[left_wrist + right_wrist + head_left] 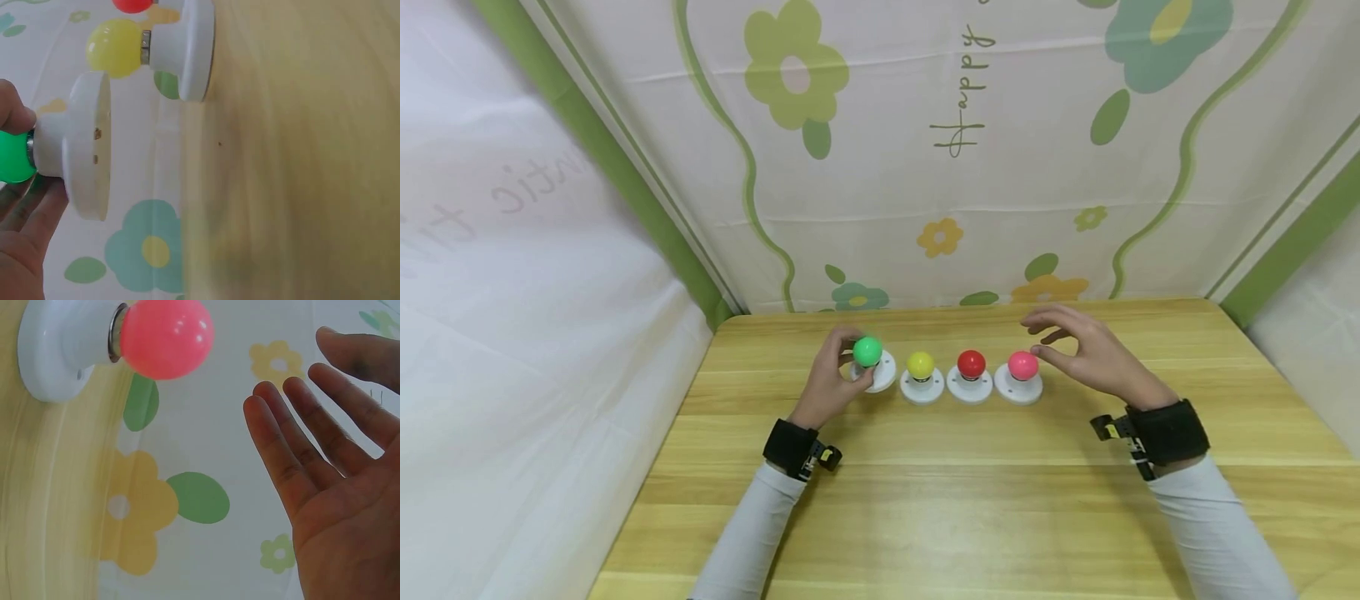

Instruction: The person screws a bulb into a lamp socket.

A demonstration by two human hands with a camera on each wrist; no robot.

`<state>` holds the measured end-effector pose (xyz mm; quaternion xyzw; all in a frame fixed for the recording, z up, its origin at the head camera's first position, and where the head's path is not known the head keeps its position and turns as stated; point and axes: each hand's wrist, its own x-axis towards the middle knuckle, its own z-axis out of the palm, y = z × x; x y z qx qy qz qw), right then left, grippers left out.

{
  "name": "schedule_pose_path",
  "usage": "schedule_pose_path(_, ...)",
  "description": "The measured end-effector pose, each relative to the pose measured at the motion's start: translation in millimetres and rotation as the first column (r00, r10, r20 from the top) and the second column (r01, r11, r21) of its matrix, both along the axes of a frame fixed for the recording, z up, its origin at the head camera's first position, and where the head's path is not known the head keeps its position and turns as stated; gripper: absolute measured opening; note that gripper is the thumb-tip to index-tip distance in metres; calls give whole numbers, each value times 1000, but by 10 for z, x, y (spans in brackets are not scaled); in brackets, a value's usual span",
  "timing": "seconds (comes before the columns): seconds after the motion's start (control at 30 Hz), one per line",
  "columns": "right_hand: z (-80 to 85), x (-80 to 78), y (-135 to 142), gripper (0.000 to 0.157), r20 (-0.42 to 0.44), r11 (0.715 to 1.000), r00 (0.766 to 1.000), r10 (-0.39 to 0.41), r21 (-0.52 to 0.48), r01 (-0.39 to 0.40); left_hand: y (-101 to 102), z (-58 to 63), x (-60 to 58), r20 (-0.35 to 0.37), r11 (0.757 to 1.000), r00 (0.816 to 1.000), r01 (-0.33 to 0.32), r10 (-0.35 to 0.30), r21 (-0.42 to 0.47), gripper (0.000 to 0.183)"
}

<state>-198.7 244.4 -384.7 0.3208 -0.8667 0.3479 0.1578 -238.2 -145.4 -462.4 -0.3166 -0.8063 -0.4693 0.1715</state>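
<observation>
My left hand [829,379] grips a green light bulb [868,351] at the neck, between thumb and fingers. The bulb sits in a round white lamp holder [87,147], which is raised off the table; part of its underside shows in the left wrist view. To its right stand a yellow bulb [921,365], a red bulb [972,363] and a pink bulb [1022,365], each upright in its own white lamp holder. Beside the pink bulb, my right hand [1088,354] hovers with fingers extended and holds nothing. In the right wrist view a gap separates its fingertips from the pink bulb [167,339].
The bulbs are in a row near the far edge of the wooden table [940,517]. Behind it hangs a white cloth [880,192] printed with flowers, and another white cloth [527,333] borders the left side. Both wrists wear black straps [1168,431] with small cameras.
</observation>
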Motion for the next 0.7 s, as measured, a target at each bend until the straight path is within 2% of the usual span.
schedule_pose_path(0.27,-36,-15,24,43,6,1000,1000,10,5,-10,-64,-103,-25,131,1000,991,-12,14,-17,54)
schedule_pose_path(0.57,-56,-20,22,43,16,1000,1000,9,8,-9,-36,-183,-41,222,1000,975,-21,23,-14,58)
schedule_pose_path(0.7,-65,-24,24,43,19,1000,1000,10,5,-10,-15,-186,-32,269,998,962,-44,54,-43,56)
